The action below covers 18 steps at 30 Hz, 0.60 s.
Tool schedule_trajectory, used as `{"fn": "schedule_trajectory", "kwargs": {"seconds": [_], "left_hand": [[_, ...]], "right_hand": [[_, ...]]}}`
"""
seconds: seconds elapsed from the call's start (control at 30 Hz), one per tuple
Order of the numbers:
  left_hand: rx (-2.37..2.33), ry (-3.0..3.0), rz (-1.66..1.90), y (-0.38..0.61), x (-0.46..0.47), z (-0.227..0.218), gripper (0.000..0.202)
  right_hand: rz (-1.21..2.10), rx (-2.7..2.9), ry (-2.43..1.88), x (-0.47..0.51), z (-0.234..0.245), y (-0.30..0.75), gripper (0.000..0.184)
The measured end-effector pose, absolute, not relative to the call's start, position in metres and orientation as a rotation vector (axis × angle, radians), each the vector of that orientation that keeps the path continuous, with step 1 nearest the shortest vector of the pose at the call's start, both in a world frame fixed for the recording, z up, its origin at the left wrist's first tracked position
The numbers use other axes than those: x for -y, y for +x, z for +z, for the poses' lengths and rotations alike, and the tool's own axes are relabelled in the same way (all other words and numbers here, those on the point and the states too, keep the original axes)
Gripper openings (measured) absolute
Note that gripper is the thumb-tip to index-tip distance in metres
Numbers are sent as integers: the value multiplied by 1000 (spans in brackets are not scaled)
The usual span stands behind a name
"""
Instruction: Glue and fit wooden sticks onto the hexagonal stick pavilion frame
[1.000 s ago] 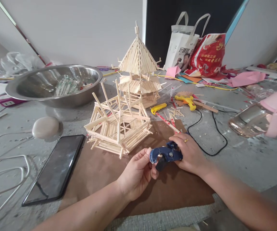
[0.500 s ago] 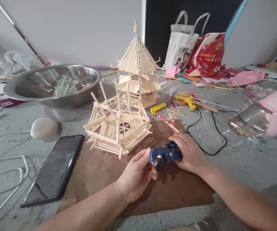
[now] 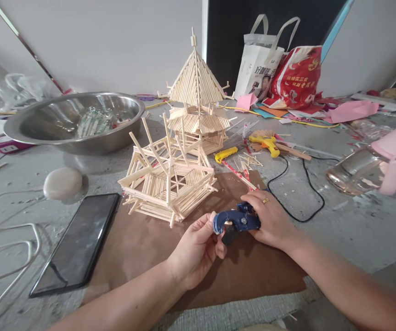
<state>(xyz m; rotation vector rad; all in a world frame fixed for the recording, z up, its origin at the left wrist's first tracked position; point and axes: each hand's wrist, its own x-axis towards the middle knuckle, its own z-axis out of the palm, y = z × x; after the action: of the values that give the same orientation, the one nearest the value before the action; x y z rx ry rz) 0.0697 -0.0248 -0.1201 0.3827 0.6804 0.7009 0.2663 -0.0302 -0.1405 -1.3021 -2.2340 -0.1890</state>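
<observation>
My right hand (image 3: pixel 270 219), with a ring on one finger, grips a small blue cutter tool (image 3: pixel 236 222) over a brown paper sheet (image 3: pixel 143 248). My left hand (image 3: pixel 195 250) is closed at the tool's jaw, fingertips pinched there on something I cannot make out. Just beyond the hands stands a hexagonal frame of thin wooden sticks (image 3: pixel 167 180), and behind it a taller stick pagoda (image 3: pixel 198 105) with a pointed roof.
A black phone (image 3: pixel 77 241) lies left of the paper, with a pale round stone (image 3: pixel 62 182) and bent wire (image 3: pixel 8 243) further left. A steel bowl (image 3: pixel 74 120) sits at the back left. A yellow glue gun (image 3: pixel 266 143), its black cord (image 3: pixel 297 193), bags (image 3: pixel 284 69) and a glass bottle (image 3: pixel 363 171) are to the right.
Nothing has moved apart from a slight shift of the view; both hands stay on the blue tool.
</observation>
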Motion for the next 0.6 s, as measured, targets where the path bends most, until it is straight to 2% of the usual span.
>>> {"fn": "schedule_trajectory", "kwargs": {"seconds": [0.6], "left_hand": [[-717, 445, 684, 70, 26, -123, 21]], "right_hand": [[-174, 2250, -1292, 30, -140, 266, 47]]}}
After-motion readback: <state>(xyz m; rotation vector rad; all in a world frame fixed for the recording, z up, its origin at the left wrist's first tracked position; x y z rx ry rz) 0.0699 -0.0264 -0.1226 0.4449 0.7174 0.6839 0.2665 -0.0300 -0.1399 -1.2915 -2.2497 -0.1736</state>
